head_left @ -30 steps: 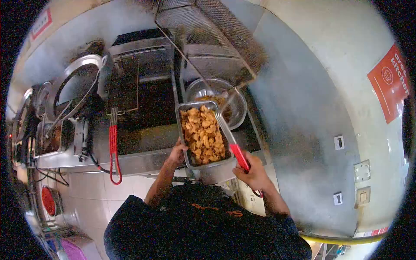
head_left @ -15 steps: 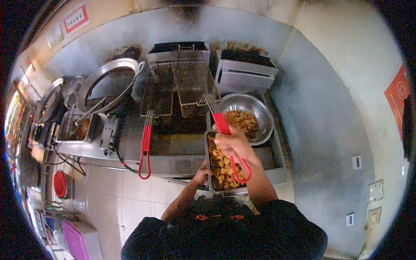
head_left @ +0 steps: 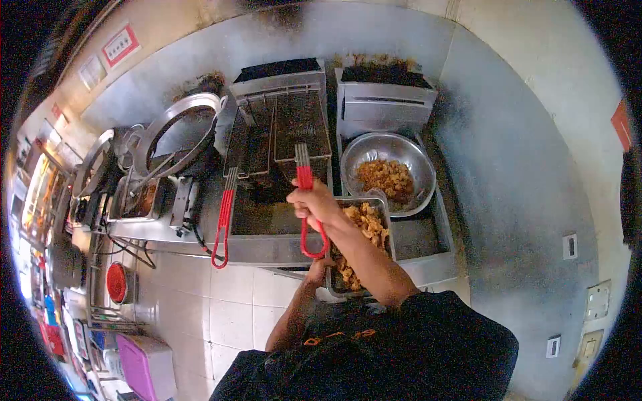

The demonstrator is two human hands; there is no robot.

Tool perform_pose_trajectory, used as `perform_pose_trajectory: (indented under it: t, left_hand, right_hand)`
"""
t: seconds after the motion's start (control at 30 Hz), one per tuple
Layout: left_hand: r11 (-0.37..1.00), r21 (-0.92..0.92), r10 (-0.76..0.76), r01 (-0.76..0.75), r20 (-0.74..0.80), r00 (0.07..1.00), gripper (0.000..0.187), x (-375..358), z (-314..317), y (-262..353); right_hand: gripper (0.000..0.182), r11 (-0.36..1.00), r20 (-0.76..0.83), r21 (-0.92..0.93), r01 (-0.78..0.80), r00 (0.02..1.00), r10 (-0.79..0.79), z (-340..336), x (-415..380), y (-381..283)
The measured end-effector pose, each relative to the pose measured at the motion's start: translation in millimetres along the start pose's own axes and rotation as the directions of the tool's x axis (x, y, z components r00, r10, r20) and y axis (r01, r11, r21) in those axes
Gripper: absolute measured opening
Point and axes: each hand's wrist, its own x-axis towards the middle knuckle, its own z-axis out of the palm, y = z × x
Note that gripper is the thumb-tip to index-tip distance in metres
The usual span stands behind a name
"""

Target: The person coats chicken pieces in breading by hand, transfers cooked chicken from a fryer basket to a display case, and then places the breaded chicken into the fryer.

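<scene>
My right hand (head_left: 315, 204) is closed around the red-coated handle of a wire fryer basket (head_left: 302, 123). This basket sits at the right side of the deep fryer (head_left: 267, 224), and I see no food in it. Beside it on the left is a second fryer basket (head_left: 253, 148), its red handle (head_left: 225, 217) sticking out towards me. With my left hand (head_left: 321, 269) I grip the left edge of a metal tray (head_left: 392, 234). Golden fried pieces (head_left: 368, 222) fill the tray, partly covered by my right forearm.
Beyond the tray, a large steel bowl (head_left: 424, 167) holds browned fried bits (head_left: 386, 179). Left of the fryer stand a big round pot (head_left: 144, 150) and a rectangular pan (head_left: 140, 207). A red-topped container (head_left: 117, 282) and a purple-lidded bin (head_left: 136, 367) are at lower left.
The basket in my right hand has swung left and dropped from above the tray side into the fryer. My left hand stays on the tray.
</scene>
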Motion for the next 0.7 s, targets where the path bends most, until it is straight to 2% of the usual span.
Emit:
perform_pose_trajectory:
  t: [0.07, 0.13, 0.17, 0.27, 0.33, 0.37, 0.4, 0.43, 0.47, 0.5, 0.53, 0.57, 0.63, 0.67, 0.7]
  left_hand:
    - [0.967, 0.21, 0.181, -0.144, -0.165, 0.97, 0.04, -14.0, 26.3, 12.1]
    - [0.907, 0.231, 0.378, -0.352, -0.078, 0.923, 0.033, 40.0, -26.2, -57.8]
    - [0.928, 0.194, 0.34, -0.319, -0.083, 0.937, 0.034, 39.6, -34.6, -66.2]
    - [0.965, 0.125, 0.246, -0.232, -0.114, 0.963, 0.039, 36.5, -40.5, -88.4]
    - [0.969, 0.109, 0.234, -0.221, -0.128, 0.964, 0.041, 38.4, -47.5, -85.2]
    - [0.993, -0.015, 0.114, -0.115, -0.066, 0.991, 0.047, 36.2, -55.0, -81.6]
    - [0.991, -0.133, -0.001, 0.002, 0.005, 1.0, 0.053, 35.8, -57.4, -82.3]
    - [0.991, -0.131, -0.009, 0.01, 0.008, 1.0, 0.053, 28.5, -39.0, -70.1]
    - [0.997, -0.04, 0.056, -0.059, -0.087, 0.995, 0.043, 13.5, -5.7, -40.8]
    - [0.991, 0.061, 0.131, -0.122, -0.175, 0.976, 0.033, 6.3, 14.2, -22.7]
    - [0.997, 0.076, 0.042, -0.026, -0.218, 0.975, 0.028, 14.4, -1.0, -35.3]
    - [0.997, 0.078, 0.043, -0.026, -0.22, 0.975, 0.028, 12.5, 0.4, -32.6]
    - [0.99, -0.029, 0.135, -0.141, -0.158, 0.978, 0.025, 1.3, 7.7, -27.1]
    - [0.998, 0.058, 0.05, -0.036, -0.268, 0.962, 0.025, 8.9, -3.4, -37.8]
    - [0.998, 0.049, 0.045, -0.033, -0.277, 0.96, 0.025, 5.7, 2.7, -33.9]
  right_hand:
    - [0.046, 1.0, -0.011, 0.028, -0.013, 1.0, 0.013, 7.4, 0.9, 21.9]
    - [0.045, 0.998, -0.003, 0.062, 0.005, 1.0, -0.005, 8.9, 13.7, 42.0]
    - [0.045, 0.994, 0.01, 0.106, 0.016, 1.0, -0.017, 4.7, 19.7, 55.6]
    - [0.042, 0.993, -0.1, 0.119, 0.027, 0.995, -0.015, 4.6, 9.0, 68.4]
    - [0.035, 0.998, -0.018, 0.029, -0.049, 0.999, 0.05, -2.7, 4.9, 71.5]
    - [0.035, 0.999, -0.027, 0.035, -0.041, 0.999, 0.042, -7.5, 4.0, 67.9]
    - [0.029, 0.996, 0.08, -0.054, -0.07, 0.994, 0.074, -12.6, 1.6, 65.3]
    - [0.023, 0.985, 0.183, -0.147, -0.093, 0.976, 0.119, -18.5, -1.9, 62.9]
    - [0.022, 0.874, 0.186, -0.48, -0.081, 0.964, 0.192, -26.1, -12.3, 49.5]
    - [0.022, 0.876, 0.183, -0.475, -0.081, 0.965, 0.188, -40.3, -18.8, 39.2]
    - [0.026, 0.687, 0.233, -0.719, 0.1, 0.967, 0.103, -55.7, -22.9, 26.2]
    - [0.031, 0.411, 0.305, -0.873, 0.263, 0.951, 0.041, -72.4, -26.7, 12.3]
    - [0.035, 0.528, 0.219, -0.808, 0.262, 0.965, -0.144, -112.6, -31.8, -26.8]
    - [0.031, 0.483, 0.094, -0.854, 0.197, 0.969, -0.229, -143.0, -19.6, -43.2]
    - [0.029, 0.456, -0.018, -0.881, 0.125, 0.955, -0.297, -174.3, -5.9, -57.2]
